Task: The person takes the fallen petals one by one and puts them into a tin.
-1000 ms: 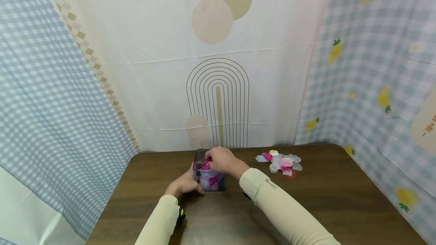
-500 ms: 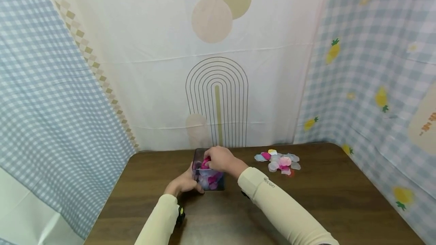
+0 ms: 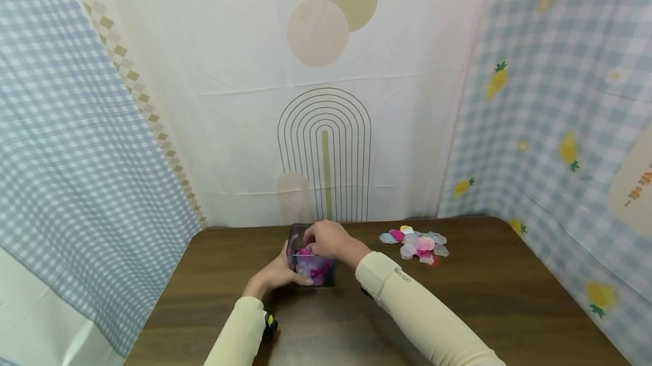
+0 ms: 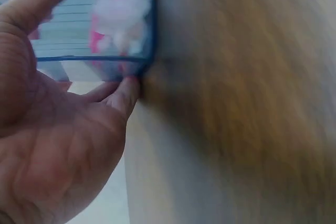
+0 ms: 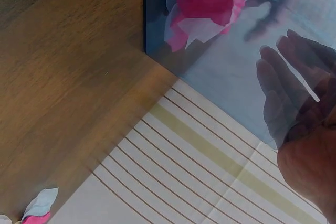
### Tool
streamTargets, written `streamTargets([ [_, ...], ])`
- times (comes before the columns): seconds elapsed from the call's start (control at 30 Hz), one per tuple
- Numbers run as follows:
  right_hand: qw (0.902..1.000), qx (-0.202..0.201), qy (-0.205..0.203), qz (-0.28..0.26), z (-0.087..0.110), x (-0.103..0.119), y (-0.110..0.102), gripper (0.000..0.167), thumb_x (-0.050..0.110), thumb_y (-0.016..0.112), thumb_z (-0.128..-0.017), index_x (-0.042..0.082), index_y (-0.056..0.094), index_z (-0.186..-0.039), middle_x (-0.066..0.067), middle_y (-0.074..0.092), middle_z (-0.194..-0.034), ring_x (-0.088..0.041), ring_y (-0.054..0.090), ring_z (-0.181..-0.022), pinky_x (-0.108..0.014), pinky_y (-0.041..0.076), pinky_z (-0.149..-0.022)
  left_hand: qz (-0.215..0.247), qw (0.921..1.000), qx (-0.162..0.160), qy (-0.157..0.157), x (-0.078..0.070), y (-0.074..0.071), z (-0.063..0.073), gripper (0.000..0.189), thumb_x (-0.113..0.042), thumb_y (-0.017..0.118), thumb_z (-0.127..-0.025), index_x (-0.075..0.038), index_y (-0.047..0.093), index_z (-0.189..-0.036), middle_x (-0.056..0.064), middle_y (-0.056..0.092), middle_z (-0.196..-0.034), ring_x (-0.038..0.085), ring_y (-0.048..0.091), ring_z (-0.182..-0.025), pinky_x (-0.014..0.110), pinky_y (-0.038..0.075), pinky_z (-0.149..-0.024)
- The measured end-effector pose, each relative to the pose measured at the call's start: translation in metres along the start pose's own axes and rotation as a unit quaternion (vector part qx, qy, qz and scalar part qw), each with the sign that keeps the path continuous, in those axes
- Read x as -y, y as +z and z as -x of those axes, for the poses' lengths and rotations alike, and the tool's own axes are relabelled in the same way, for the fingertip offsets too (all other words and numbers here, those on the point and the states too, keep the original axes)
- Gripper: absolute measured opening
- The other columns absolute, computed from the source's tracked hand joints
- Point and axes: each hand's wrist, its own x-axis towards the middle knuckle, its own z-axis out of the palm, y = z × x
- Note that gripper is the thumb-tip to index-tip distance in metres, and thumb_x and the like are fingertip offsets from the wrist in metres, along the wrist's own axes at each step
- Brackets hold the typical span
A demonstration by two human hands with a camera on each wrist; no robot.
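Observation:
A clear plastic box (image 3: 294, 237) with a dark tint stands on the table, with pink, white and lilac artificial flower petals (image 3: 321, 270) inside. My left hand (image 3: 277, 271) grips its left side, thumb across the front and fingers behind. The right hand (image 3: 328, 238) reaches into the open top from the right, just above the petals. Through the transparent wall in the right wrist view, the fingers (image 5: 278, 74) look loosely extended, and I see nothing between them. Part of that hand lies outside the right wrist view.
A loose pile of petals (image 3: 417, 246) lies on the wooden table (image 3: 484, 298) to the right of the box. Behind the table's back edge hangs a patterned white cloth (image 3: 407, 145), with checked cloths (image 3: 540, 128) at both sides.
Bright pink petals held up by the right fingers earlier now sit lower in the box, and those fingers have loosened. The left thumb has slid slightly right along the front.

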Motion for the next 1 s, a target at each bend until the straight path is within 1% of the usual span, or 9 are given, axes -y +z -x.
streamTargets([
  [0.07,1.0,0.0,0.0,-0.005,0.0,0.0,0.001,0.014,0.019,0.072,-0.098,0.019,0.083,-0.106,0.004,0.081,-0.104,-0.012,0.07,-0.091,-0.035,0.061,-0.086,0.021,0.9996,0.006,0.019,0.001,-0.001,-0.002,0.129,-0.011,0.093,-0.08,-0.01,-0.001,-0.168,0.024,0.042,-0.163,0.041,0.05,-0.145,0.063,0.033,-0.127],
  [0.23,0.9999,-0.008,0.003,-0.012,0.002,-0.001,0.004,0.014,0.018,0.071,-0.098,0.019,0.083,-0.105,0.004,0.082,-0.103,-0.011,0.069,-0.09,-0.034,0.061,-0.084,0.063,0.9969,0.014,0.045,0.006,-0.001,-0.007,0.12,-0.009,0.091,-0.082,-0.013,0.004,-0.165,0.023,0.04,-0.162,0.041,0.051,-0.144,0.059,0.039,-0.124],
  [0.5,0.9988,-0.045,-0.015,-0.011,0.007,-0.003,0.001,0.019,0.023,0.066,-0.105,0.016,0.081,-0.114,0.002,0.081,-0.109,-0.014,0.073,-0.101,-0.036,0.062,-0.094,0.12,0.9922,0.026,0.023,0.01,-0.002,-0.011,0.114,-0.002,0.087,-0.08,-0.022,0.009,-0.16,0.019,0.045,-0.157,0.032,0.058,-0.134,0.048,0.047,-0.119],
  [0.6,0.9963,-0.076,-0.03,-0.025,0.013,-0.004,-0.003,0.022,0.023,0.063,-0.107,0.011,0.079,-0.118,-0.002,0.08,-0.113,-0.018,0.072,-0.106,-0.039,0.06,-0.099,0.118,0.9922,0.032,0.025,0.011,-0.004,-0.013,0.115,-0.001,0.087,-0.08,-0.02,0.007,-0.161,0.021,0.043,-0.159,0.03,0.058,-0.133,0.047,0.048,-0.118],
  [0.7,0.9902,-0.124,-0.047,-0.042,0.023,-0.01,-0.008,0.026,0.023,0.062,-0.108,0.009,0.075,-0.126,-0.005,0.076,-0.122,-0.023,0.069,-0.116,-0.043,0.057,-0.105,0.118,0.9923,0.027,0.024,0.011,-0.004,-0.014,0.119,0.001,0.089,-0.077,-0.02,0.006,-0.162,0.022,0.041,-0.159,0.03,0.057,-0.134,0.048,0.047,-0.119],
  [0.8,0.9784,-0.19,-0.051,-0.064,0.04,-0.028,-0.015,0.03,0.02,0.062,-0.107,0.006,0.071,-0.132,-0.01,0.074,-0.127,-0.029,0.067,-0.121,-0.048,0.055,-0.107,0.116,0.993,0.012,0.023,0.011,-0.005,-0.015,0.122,0.0,0.09,-0.074,-0.019,0.008,-0.162,0.021,0.041,-0.159,0.03,0.056,-0.133,0.05,0.045,-0.12],
  [0.87,0.9687,-0.235,-0.042,-0.067,0.055,-0.051,-0.018,0.029,0.016,0.063,-0.105,0.003,0.071,-0.131,-0.015,0.074,-0.125,-0.033,0.068,-0.119,-0.051,0.055,-0.106,0.118,0.9928,0.005,0.021,0.011,-0.004,-0.016,0.123,0.0,0.091,-0.073,-0.02,0.009,-0.162,0.02,0.043,-0.158,0.03,0.056,-0.133,0.052,0.044,-0.121],
  [0.93,0.9625,-0.263,-0.014,-0.063,0.075,-0.079,-0.021,0.026,0.011,0.063,-0.104,0.002,0.072,-0.127,-0.018,0.075,-0.121,-0.036,0.069,-0.115,-0.053,0.056,-0.103,0.114,0.9932,0.005,0.02,0.011,-0.003,-0.015,0.124,0.001,0.091,-0.072,-0.019,0.008,-0.162,0.021,0.042,-0.158,0.031,0.056,-0.134,0.053,0.043,-0.121],
  [1.0,0.9614,-0.267,0.03,-0.058,0.098,-0.111,-0.023,0.024,0.007,0.064,-0.102,0.0,0.072,-0.123,-0.019,0.074,-0.118,-0.037,0.07,-0.112,-0.055,0.057,-0.1,0.111,0.9936,0.01,0.018,0.011,-0.001,-0.014,0.124,0.001,0.091,-0.072,-0.018,0.008,-0.162,0.022,0.042,-0.158,0.032,0.055,-0.135,0.054,0.043,-0.122],
])
